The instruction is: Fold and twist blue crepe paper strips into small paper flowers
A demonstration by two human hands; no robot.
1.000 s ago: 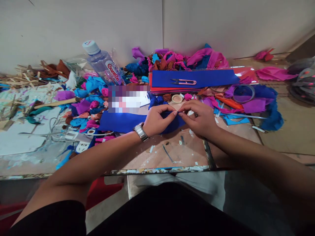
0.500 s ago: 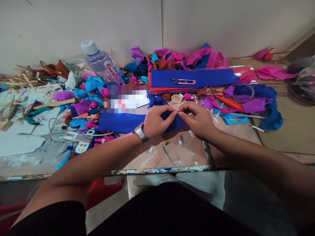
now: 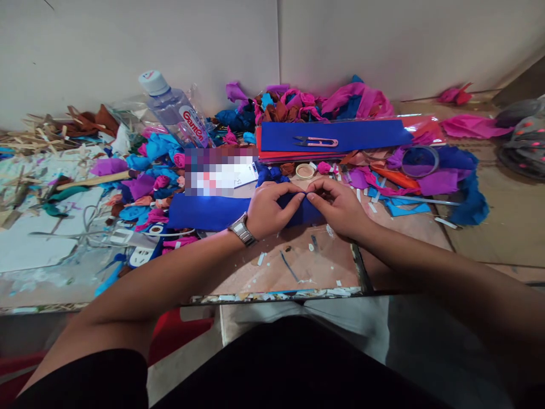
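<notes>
A long blue strip of paper or cloth lies across the table in front of me. My left hand, with a metal watch on the wrist, pinches the strip's far edge between thumb and fingers. Close beside it, my right hand pinches the same edge, the two thumb tips almost touching. What lies right between the fingertips is too small to make out. Just beyond my hands are a small round pot and dark blue rolled pieces.
Pink-handled thread snips rest on a stack of blue sheets. A clear bottle leans at the back left among crumpled coloured scraps. A tape roll lies to the right, a power strip to the left.
Both hands stay nearly in place on the blue strip, with only a slight shift of the fingers. The whole view has moved very slightly.
</notes>
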